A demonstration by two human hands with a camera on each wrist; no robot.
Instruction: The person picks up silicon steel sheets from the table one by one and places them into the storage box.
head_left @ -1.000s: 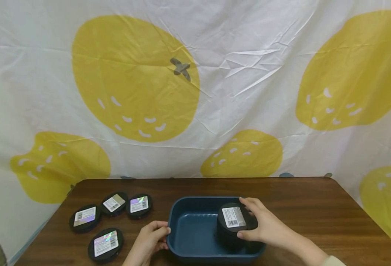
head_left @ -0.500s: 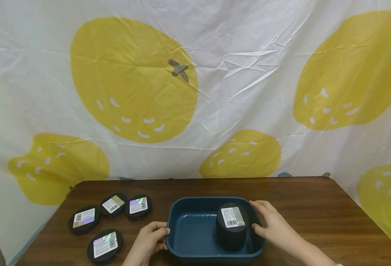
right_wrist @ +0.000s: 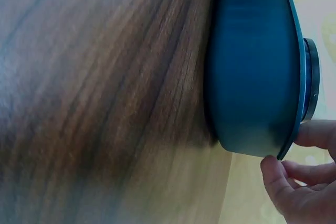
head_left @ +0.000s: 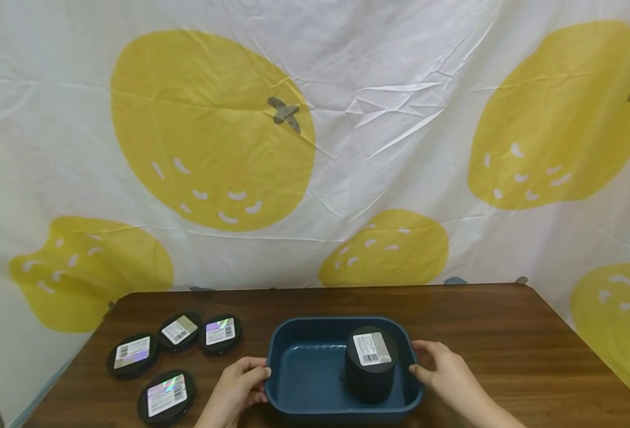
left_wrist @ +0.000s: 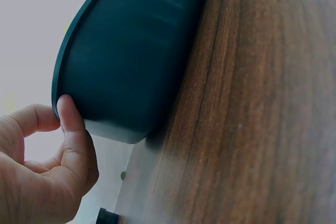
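A dark blue rectangular basin (head_left: 306,380) rests on the wooden table. Inside it, towards the right, stands a stack of black round discs (head_left: 370,371), the top one bearing a white barcode label. The basin's left rim is pinched between the thumb and fingers of my left hand (head_left: 235,385); the left wrist view shows the thumb on the outer wall (left_wrist: 121,51). On the opposite side, my right hand (head_left: 445,374) grips the right rim, thumb outside and forefinger over the edge, as seen in the right wrist view. The stack's rim pokes above the basin there (right_wrist: 313,80).
Left of the basin lie several loose black discs with labels: one nearest the front (head_left: 166,397), another at far left (head_left: 131,355), and two further back (head_left: 179,331). Behind the wooden table (head_left: 486,321) hangs a white cloth printed with yellow fruit (head_left: 213,131).
My right hand has let go of the black stack and moved right to the basin's right rim. My left hand has kept its hold on the left rim.
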